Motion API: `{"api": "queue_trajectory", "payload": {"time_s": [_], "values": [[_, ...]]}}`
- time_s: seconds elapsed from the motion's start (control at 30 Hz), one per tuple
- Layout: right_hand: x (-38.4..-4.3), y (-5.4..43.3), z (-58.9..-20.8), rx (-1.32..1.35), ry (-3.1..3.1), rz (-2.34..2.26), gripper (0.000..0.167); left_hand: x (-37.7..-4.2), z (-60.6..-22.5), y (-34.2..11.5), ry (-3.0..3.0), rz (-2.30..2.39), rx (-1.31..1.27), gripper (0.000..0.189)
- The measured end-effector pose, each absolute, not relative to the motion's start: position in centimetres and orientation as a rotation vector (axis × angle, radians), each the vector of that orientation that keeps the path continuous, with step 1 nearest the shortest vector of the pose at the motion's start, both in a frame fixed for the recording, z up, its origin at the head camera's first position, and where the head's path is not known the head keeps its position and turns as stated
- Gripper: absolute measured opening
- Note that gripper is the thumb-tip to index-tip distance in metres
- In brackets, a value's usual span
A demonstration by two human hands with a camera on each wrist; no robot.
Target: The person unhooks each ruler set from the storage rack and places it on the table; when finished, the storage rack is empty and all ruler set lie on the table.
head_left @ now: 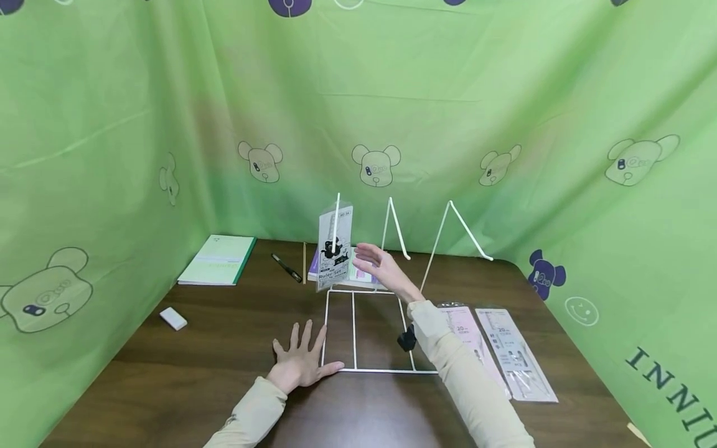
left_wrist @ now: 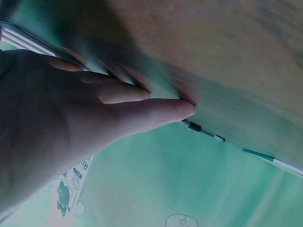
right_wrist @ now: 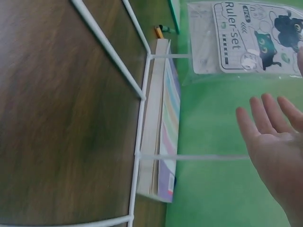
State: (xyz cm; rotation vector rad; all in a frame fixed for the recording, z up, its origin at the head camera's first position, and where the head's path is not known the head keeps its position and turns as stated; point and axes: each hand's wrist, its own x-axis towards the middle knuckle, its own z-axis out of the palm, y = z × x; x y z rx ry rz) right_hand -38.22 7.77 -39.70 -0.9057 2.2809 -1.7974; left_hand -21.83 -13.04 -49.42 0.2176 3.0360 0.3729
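A white wire display rack [head_left: 354, 331] stands on the table, with several upright arms bent at the top. From its left arm hangs a clear packet labelled Ruler-set [head_left: 330, 267], printed with dark cats; the right wrist view also shows this packet [right_wrist: 236, 40]. My right hand [head_left: 383, 269] is raised just right of the packet, fingers extended and apart from it, holding nothing. Flat on the table beside the rack's front left corner lies my left hand [head_left: 300, 359], fingers spread. Its thumb reaches the front wire; contact is hard to tell.
Right of the rack lie a pink ruler packet [head_left: 476, 339] and a whitish one [head_left: 516, 354]. A thick book [right_wrist: 163, 137] lies behind the rack. Leftward are a pencil [head_left: 304, 262], a black pen [head_left: 287, 267], a green-edged notebook [head_left: 217, 260] and a white eraser [head_left: 173, 318]. Green curtains surround the table.
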Motion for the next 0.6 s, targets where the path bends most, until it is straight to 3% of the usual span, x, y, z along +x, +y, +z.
{"api": "queue_trajectory", "payload": {"time_s": [0.3, 0.4, 0.6], "values": [[-39.0, 5.5, -39.9, -0.881, 2.336, -1.693, 0.058, -21.0, -47.5, -12.6, 2.992, 0.372, 0.207, 0.092], [-39.3, 5.1, -40.3, -0.879, 2.39, -1.667, 0.051, -20.3, -46.2, -12.3, 2.97, 0.395, 0.205, 0.091], [-39.1, 4.8, -40.3, -0.943, 2.388, -1.706, 0.031, -21.0, -47.2, -12.5, 2.973, 0.346, 0.183, 0.094]]}}
